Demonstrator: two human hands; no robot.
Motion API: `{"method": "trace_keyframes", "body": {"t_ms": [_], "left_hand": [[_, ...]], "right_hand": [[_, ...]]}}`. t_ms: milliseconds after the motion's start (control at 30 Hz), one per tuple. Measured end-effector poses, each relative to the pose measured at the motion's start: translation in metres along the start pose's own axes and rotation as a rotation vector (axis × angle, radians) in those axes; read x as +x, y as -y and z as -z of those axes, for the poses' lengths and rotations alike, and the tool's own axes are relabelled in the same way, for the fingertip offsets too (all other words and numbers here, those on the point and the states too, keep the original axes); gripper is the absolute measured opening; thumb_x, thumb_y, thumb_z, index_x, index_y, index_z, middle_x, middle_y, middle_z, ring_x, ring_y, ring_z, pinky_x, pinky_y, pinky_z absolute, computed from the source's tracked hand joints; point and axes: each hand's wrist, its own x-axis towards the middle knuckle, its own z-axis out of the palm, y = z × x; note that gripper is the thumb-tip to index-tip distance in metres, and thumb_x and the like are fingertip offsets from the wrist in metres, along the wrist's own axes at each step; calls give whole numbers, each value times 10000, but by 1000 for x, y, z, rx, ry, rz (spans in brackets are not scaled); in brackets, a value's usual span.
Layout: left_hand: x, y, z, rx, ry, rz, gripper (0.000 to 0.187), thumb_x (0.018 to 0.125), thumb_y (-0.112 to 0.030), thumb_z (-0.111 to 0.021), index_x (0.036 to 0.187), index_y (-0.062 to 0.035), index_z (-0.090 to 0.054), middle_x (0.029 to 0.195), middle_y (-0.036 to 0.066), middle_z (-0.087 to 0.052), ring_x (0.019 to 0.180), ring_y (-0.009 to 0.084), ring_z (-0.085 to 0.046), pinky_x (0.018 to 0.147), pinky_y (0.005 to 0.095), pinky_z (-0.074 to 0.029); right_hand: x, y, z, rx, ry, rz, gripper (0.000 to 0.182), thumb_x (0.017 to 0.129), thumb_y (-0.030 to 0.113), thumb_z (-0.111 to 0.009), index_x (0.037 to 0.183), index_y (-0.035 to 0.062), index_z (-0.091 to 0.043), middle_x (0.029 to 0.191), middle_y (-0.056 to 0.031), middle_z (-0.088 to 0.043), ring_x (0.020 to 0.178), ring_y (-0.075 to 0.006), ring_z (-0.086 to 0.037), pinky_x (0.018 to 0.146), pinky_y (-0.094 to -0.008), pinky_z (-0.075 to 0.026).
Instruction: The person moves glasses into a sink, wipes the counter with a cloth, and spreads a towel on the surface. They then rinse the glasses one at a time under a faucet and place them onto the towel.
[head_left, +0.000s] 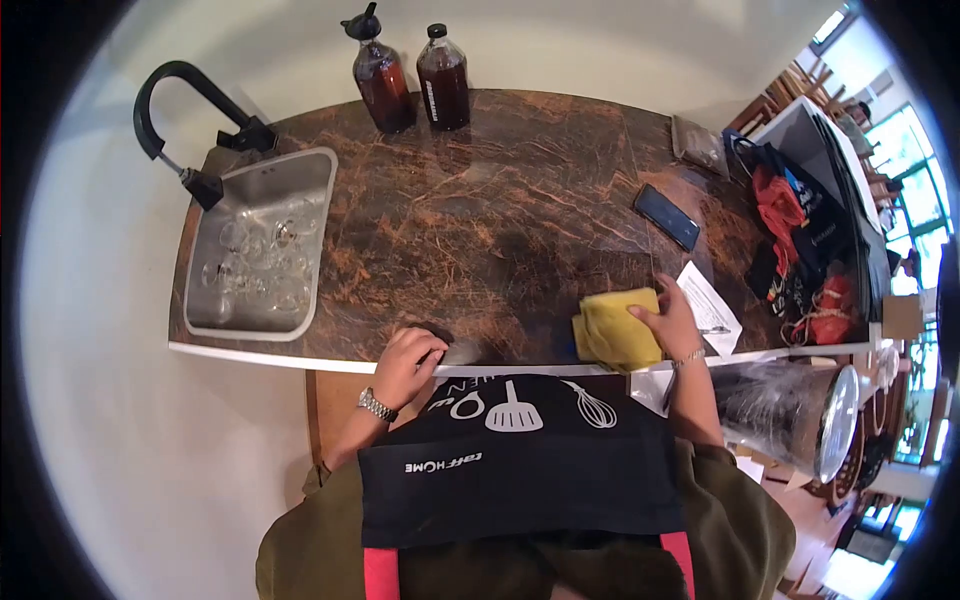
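We judged the step in hand to be wiping — the right hand (668, 322) lay flat on a folded yellow cleaning cloth (617, 330) at the near edge of the dark brown marbled stone worktop (480, 210), on the right side of the person. The fingers were spread over the far right corner of the cloth and pressed it down; they were not closed around it, so we would call this an open grip which only rests on the cloth. The left hand (407, 362) was at the same near edge, more to the left, with the fingers curled over the rim. It seemed to hold nothing, but whether something small was under the fingers we could not tell.

For the next move we think the hand must keep pressure on the cloth and push it across the surface — away from the white sheet of paper (708, 305) just beside it and from the black smartphone (666, 216) further back.

The cloth looked soft and thick, folded in several layers, bright yellow, with its edges a little uneven. Its near left corner reached the worktop rim, close to the black apron (520, 460) of the person.

Well apart stood two dark brown bottles (412, 85) at the back, and a steel sink (262, 245) with glasses in it at the left.
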Motion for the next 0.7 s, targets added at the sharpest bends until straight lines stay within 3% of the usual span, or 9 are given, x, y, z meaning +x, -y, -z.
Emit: {"method": "trace_keyframes", "body": {"t_ms": [67, 100, 133, 233, 400, 500, 567, 600, 700], "left_hand": [[-3, -8, -12, 42, -46, -6, 95, 817, -116, -607, 900, -89, -646, 927, 82, -607, 928, 283, -552, 817, 389, -441], [-5, -12, -18, 42, -63, 9, 100, 810, -104, -612, 903, -92, -644, 924, 84, -606, 925, 285, -554, 818, 391, -441], [-7, -17, -22, 56, -78, 40, 100, 810, -104, -612, 903, -92, -644, 924, 84, -606, 925, 285, -554, 818, 391, -441], [-22, -24, -26, 98, -79, 16, 106, 805, -108, -618, 906, -84, -640, 924, 91, -600, 920, 292, -556, 820, 398, -445], [-68, -28, -6, 125, -160, 210, 109, 821, -102, -595, 921, -84, -634, 936, 76, -602, 920, 272, -561, 830, 387, -451], [-99, -17, 15, 159, -279, 244, 81, 845, -110, -597, 907, -73, -635, 905, 92, -608, 899, 285, -573, 798, 390, -464], [-119, -11, 28, 155, -344, 340, 81, 847, -116, -599, 903, -67, -631, 891, 94, -611, 883, 286, -579, 793, 391, -466], [-129, -6, 32, 133, -380, 405, 83, 849, -122, -602, 899, -62, -628, 876, 97, -614, 868, 287, -586, 788, 393, -469], [-166, 15, 48, 220, -441, 458, 132, 865, -189, -593, 891, -64, -621, 861, 99, -625, 849, 290, -593, 774, 392, -473]], "right_hand": [[-6, -3, 13, -502, -211, 216, 768, 671, 355, -800, 1291, 42, -475, 1097, -175, -540, 1023, -328, -523, 889, -412, -430], [-6, -7, 10, -434, -194, 315, 767, 674, 377, -777, 1312, 83, -469, 1268, -199, -463, 1186, -380, -436, 987, -486, -349], [-7, -8, 3, -423, -169, 342, 767, 674, 377, -777, 1312, 83, -469, 1268, -199, -463, 1186, -380, -436, 987, -486, -349], [-12, -33, -49, -607, 137, 607, 746, 735, 410, -693, 1386, 177, -412, 1505, -203, -189, 1397, -393, -154, 1098, -558, -153], [-24, 1, -49, -811, 193, 542, 775, 746, 405, -663, 1425, 199, -352, 1525, -165, -174, 1409, -368, -139, 1071, -634, -118], [-14, 26, -56, -670, 179, 766, 698, 737, 346, -683, 1364, 165, -435, 1480, -160, -270, 1389, -375, -189, 1083, -615, -132], [-11, 48, -71, -427, 75, 1052, 413, 730, 287, -704, 1077, 84, -608, 1253, -149, -498, 1241, -393, -388, 1002, -590, -276], [-11, 57, -82, -420, 85, 1094, 413, 730, 287, -704, 1077, 84, -608, 1253, -149, -498, 1241, -393, -388, 1002, -590, -276], [-8, 83, -128, -287, 249, 1187, 240, 789, 226, -669, 708, 37, -545, 762, -142, -544, 813, -370, -528, 707, -479, -389]]}}
